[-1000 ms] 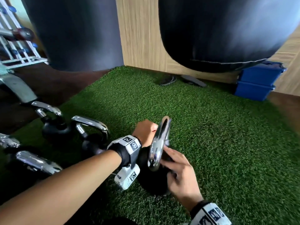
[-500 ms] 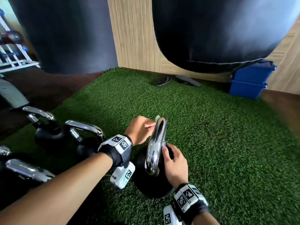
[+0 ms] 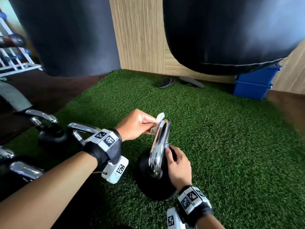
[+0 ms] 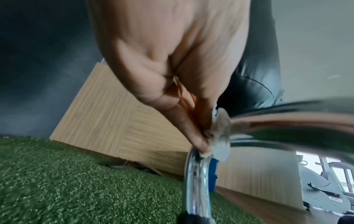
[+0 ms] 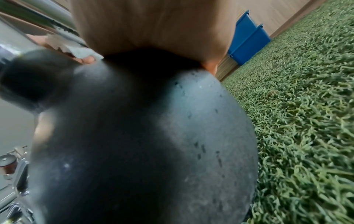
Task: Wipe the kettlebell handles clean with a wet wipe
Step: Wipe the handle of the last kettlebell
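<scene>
The left hand (image 3: 135, 126) pinches the wet wipe (image 3: 159, 119) on the handle (image 3: 158, 146) top, the right hand (image 3: 179, 166) cups the kettlebell (image 3: 148, 184) steady; wiping seems underway, and the next move probably needs a slide down the bar.

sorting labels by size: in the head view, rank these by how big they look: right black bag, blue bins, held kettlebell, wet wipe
1. right black bag
2. held kettlebell, nearer the camera, so unsure against the bins
3. blue bins
4. wet wipe

Black kettlebell (image 3: 148, 187) upright, white wipe (image 3: 159, 119) pressed on chrome handle (image 3: 159, 146)
</scene>
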Action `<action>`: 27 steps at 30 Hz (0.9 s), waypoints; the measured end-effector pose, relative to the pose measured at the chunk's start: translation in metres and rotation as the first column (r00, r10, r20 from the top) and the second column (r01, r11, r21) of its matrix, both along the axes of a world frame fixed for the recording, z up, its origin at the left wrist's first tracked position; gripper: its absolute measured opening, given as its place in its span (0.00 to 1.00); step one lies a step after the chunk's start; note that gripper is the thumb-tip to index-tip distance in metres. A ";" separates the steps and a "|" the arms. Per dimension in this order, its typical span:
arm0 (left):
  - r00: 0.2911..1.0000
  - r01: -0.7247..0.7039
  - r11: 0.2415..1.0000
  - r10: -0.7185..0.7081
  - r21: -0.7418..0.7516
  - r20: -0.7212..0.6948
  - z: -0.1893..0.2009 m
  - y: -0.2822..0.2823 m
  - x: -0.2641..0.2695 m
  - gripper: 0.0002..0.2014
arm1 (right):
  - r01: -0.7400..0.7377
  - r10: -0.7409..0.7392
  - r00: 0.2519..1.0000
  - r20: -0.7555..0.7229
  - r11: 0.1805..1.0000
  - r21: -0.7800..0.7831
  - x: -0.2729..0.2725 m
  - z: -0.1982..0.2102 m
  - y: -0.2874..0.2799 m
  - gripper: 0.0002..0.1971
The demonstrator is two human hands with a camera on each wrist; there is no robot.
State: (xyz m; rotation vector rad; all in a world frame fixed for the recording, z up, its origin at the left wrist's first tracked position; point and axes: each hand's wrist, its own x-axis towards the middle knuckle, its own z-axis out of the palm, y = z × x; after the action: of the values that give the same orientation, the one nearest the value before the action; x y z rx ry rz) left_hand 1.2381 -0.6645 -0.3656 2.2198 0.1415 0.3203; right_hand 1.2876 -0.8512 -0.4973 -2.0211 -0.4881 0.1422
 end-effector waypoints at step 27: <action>0.909 0.077 0.903 -0.237 -0.422 -0.342 0.009 -0.014 -0.073 0.09 | -0.010 0.010 1.000 -0.022 1.000 0.006 0.003 -0.007 0.001 0.20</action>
State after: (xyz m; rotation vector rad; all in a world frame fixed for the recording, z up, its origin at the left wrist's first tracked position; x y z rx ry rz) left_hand 1.1651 -0.6785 -0.3570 1.8421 0.2146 -0.2304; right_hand 1.2905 -0.8498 -0.5044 -2.0099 -0.4846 0.1693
